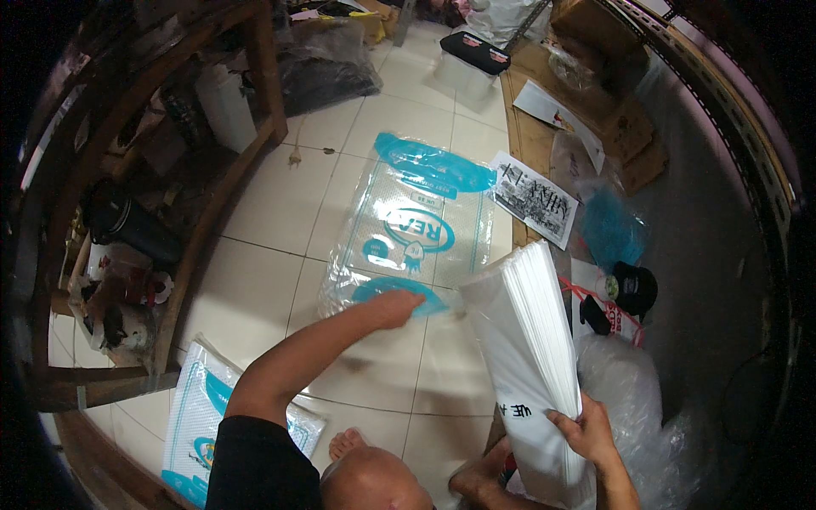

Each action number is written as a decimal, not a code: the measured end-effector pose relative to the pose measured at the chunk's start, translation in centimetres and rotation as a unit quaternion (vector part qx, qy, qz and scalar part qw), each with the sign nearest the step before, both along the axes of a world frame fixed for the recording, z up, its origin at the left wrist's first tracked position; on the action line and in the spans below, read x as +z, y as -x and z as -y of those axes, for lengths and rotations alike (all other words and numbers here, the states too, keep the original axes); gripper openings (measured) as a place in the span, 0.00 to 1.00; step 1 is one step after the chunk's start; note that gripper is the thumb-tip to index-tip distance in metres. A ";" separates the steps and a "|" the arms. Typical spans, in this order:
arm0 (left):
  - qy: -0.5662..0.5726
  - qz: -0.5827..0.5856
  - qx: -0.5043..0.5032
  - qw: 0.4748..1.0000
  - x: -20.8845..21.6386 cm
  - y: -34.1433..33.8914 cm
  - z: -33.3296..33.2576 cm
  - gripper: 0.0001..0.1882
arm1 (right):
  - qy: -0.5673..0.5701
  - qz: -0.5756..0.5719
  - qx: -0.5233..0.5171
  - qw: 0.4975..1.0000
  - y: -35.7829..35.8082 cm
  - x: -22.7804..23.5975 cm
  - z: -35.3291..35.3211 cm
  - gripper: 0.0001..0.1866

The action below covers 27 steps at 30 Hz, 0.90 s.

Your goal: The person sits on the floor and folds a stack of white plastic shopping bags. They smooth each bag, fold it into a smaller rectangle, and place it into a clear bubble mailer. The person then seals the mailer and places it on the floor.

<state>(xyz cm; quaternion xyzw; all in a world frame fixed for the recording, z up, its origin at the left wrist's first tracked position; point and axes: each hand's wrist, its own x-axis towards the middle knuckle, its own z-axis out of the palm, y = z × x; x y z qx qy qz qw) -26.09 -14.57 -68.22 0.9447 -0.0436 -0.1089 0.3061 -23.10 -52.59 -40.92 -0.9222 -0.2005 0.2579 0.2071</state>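
Observation:
On the tiled floor ahead of me lies a clear plastic bag [408, 229] with blue printing and blue bands at both ends. My left hand [398, 308] is at its near edge, over the lower blue band. Its fingers look closed on the plastic, though they are small and slightly blurred. In my right hand [586, 429] is a thick stack of white plastic sleeves [523, 340], gripped at its right side, thumb on top. The stack leans at a slant beside my right foot, its layered edges fanned slightly. Black marks show on its face.
More blue-printed plastic bags [191, 425] lie at the lower left, next to a wooden shelf frame [272, 85]. A printed black-and-white sheet [535, 197], flattened cardboard [527, 72], a black cap [634, 287] and clear plastic wrap [625, 391] lie on the right. A lidded tub [467, 72] stands far off.

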 end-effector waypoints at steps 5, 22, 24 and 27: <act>-0.046 0.031 -0.115 0.992 2.9 1.8 5.8 0.16 | 0.037 -0.001 -0.004 0.999 0.7 1.8 -1.0 0.22; -0.150 0.117 -0.036 0.981 -1.0 3.6 -1.0 0.07 | 0.066 0.028 0.078 0.994 1.0 1.7 -0.3 0.23; -0.118 0.047 0.016 0.992 -1.3 3.5 -2.1 0.07 | 0.065 0.017 0.079 0.995 1.0 1.7 -0.5 0.22; -0.020 0.049 0.108 0.993 -0.3 2.7 -2.3 0.08 | 0.079 0.019 0.077 0.994 1.1 1.5 -0.5 0.22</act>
